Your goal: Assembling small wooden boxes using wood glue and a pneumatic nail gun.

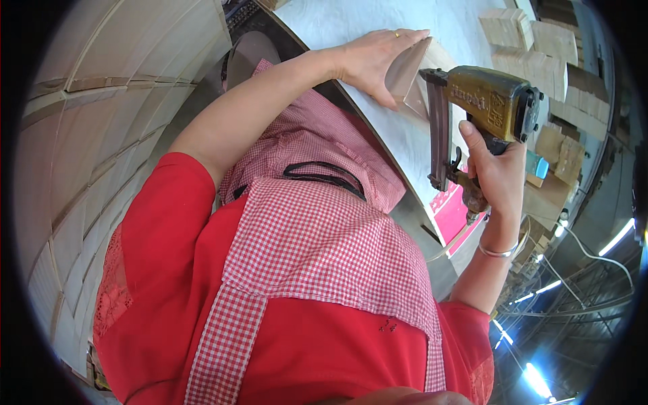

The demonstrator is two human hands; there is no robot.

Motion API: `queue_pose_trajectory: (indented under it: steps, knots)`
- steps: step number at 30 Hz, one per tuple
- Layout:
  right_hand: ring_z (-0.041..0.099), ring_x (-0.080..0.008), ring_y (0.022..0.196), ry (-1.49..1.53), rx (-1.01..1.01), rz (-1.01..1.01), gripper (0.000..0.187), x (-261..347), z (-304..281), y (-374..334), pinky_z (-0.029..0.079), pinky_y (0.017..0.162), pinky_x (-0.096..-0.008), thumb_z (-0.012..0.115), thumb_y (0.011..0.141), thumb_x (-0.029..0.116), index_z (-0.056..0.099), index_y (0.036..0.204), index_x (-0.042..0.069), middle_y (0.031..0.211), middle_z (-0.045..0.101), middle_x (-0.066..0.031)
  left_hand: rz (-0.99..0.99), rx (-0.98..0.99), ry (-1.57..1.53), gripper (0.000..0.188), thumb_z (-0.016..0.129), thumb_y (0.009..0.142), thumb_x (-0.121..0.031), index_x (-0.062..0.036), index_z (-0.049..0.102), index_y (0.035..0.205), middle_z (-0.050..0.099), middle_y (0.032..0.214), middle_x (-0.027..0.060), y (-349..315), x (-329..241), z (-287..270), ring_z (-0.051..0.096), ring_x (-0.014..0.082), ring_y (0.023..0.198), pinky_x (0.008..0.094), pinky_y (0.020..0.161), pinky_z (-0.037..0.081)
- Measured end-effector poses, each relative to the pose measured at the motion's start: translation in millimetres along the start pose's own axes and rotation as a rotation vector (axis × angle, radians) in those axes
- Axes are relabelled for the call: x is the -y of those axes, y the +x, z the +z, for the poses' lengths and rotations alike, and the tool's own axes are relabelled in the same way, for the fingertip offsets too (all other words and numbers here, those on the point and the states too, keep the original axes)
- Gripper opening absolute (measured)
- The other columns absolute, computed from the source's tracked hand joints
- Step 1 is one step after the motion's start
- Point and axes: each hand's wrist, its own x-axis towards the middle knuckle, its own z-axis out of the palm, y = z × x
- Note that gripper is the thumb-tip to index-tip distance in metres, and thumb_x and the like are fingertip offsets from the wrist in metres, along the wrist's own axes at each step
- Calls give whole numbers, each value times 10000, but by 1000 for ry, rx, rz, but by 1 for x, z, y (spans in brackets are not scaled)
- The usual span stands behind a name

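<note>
A small wooden box, open on the side I can see, rests on the pale worktable. My left hand grips it, fingers along its far edge and thumb against its near edge. My right hand is wrapped round the handle of a gold and black pneumatic nail gun. The gun's nose is close to the box's right side; whether they touch I cannot tell. Its long dark magazine points back toward me and partly covers the box.
The worktable has a bright pink sheet at its near right. Stacks of wooden pieces stand along the right, with a blue item among them. Tall stacked wooden panels rise on my left. An air hose trails below the gun.
</note>
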Motion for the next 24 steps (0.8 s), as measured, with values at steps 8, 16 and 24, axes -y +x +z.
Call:
queue_pose_trajectory:
  steps: [8, 16, 24]
  knots:
    - [451, -43, 445, 10, 22, -51, 254, 4, 4, 4, 337, 396, -224, 760, 869, 233, 663, 926, 5, 593, 554, 27, 0, 8, 16, 1282, 858, 522, -359, -60, 122, 1528, 407, 1424, 230, -3, 0, -2, 439, 379, 1284, 439, 1106, 346]
    - [447, -42, 436, -100, 56, -70, 241, 5, -3, 11, 335, 397, -226, 759, 868, 225, 669, 922, 8, 596, 558, 25, -53, 68, -39, 1288, 865, 516, -353, -65, 122, 1528, 406, 1423, 231, -1, -4, -8, 434, 381, 1285, 443, 1100, 353]
    - [454, -44, 444, -37, -225, 26, 214, -19, -17, -24, 328, 410, -223, 744, 866, 191, 663, 898, -5, 587, 550, 18, -35, 48, 12, 1302, 884, 516, -362, -71, 123, 1532, 387, 1441, 226, 3, -5, -2, 416, 381, 1309, 428, 1117, 343]
